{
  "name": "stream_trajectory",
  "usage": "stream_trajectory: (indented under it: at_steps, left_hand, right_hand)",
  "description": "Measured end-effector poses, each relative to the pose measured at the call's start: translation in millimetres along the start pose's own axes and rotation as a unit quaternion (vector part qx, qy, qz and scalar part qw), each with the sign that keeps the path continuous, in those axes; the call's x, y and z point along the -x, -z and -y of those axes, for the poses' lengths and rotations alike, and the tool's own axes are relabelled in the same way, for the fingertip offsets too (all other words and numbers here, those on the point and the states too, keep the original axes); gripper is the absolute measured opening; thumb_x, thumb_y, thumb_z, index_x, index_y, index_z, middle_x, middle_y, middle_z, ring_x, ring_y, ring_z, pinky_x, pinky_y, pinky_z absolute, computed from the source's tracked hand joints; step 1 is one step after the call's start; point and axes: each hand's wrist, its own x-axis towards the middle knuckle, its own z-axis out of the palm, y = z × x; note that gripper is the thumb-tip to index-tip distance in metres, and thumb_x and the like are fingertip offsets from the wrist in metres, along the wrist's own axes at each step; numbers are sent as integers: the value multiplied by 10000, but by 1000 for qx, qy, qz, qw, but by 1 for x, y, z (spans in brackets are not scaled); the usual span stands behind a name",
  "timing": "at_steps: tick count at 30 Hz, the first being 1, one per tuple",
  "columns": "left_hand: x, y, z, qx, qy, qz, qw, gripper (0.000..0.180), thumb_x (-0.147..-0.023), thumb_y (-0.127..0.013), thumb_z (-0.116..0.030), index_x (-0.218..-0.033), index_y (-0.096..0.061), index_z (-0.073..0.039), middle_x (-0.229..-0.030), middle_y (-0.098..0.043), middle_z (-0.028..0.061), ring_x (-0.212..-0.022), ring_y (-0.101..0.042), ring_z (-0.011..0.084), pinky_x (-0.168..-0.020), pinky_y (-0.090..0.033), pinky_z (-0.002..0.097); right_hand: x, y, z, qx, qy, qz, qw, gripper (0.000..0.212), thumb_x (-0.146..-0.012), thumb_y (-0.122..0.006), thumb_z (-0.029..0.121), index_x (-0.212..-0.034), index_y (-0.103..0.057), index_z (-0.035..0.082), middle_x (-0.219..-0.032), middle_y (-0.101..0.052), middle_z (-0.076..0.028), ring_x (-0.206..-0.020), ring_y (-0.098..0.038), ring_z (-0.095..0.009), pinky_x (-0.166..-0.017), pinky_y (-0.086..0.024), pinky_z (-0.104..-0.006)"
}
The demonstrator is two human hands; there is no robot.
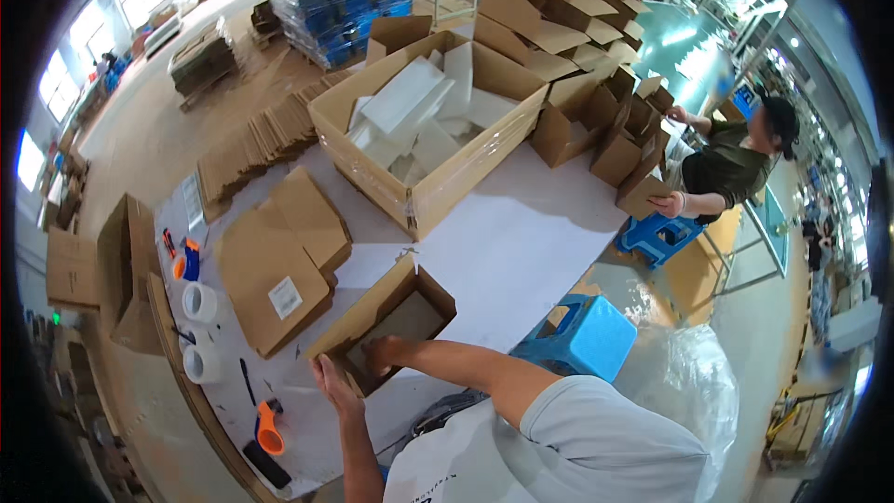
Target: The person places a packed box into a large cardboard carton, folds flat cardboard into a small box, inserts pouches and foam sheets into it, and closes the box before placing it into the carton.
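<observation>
An open cardboard box [438, 317] stands on the white-covered table in front of me, its inside lined at the bottom with a flat greyish-brown surface. My left hand [335, 387] lies with straight fingers against the outside of the box's near-left end. Inside that same end is my right hand [385, 352], reaching down with its fingers curled; what they hold, if anything, is hidden. Left of the box lie flattened cardboard boxes [256, 270], the top one bearing a white label [285, 297].
A large carton [372, 163] with white foam pieces stands beyond. Tape rolls [199, 302], an orange tape dispenser [269, 428] and a black phone-like object [266, 465] line the left edge. Blue stools [596, 335] stand at right; a co-worker [731, 163] handles open boxes [643, 182].
</observation>
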Motion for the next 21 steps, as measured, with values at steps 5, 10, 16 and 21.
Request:
stream_trajectory:
  at_steps: [5,10,16,21]
  left_hand:
    - [6,3,-10,12,63,-16,998,464,-1032,-445,-373,-1385,-403,-74,-1321,-494,98,-1184,-510,250,-985,-419,378]
    - [14,-29,10,8,99,13,995,522,-1029,-436,-400,-1441,-322,-101,-1351,-481,95,-1218,-491,260,-995,-417,385]
    - [28,-103,38,-4,193,153,969,591,-1014,-449,-434,-1493,-268,-141,-1483,-372,63,-1355,-349,270,-1066,-309,411]
    - [22,-107,57,-146,214,210,943,666,-985,-492,-462,-1520,-263,-139,-1545,-311,65,-1371,-315,269,-1052,-297,430]
  right_hand:
    - [47,39,-2,-88,77,61,991,706,-800,-691,300,-1411,-453,35,-1350,-563,-157,-1214,-568,-297,-986,-467,-434]
    - [119,-2,-20,-228,293,-123,920,588,-809,-681,350,-1279,-532,31,-1133,-641,-186,-1096,-611,-336,-939,-472,-447]
    - [158,-75,-94,-111,-9,-449,887,338,-823,-645,287,-1086,-622,76,-951,-650,-99,-930,-614,-322,-810,-485,-432]
    - [198,-83,-192,-43,-87,-531,842,260,-791,-621,226,-1013,-670,98,-924,-644,-73,-952,-591,-282,-798,-476,-426]
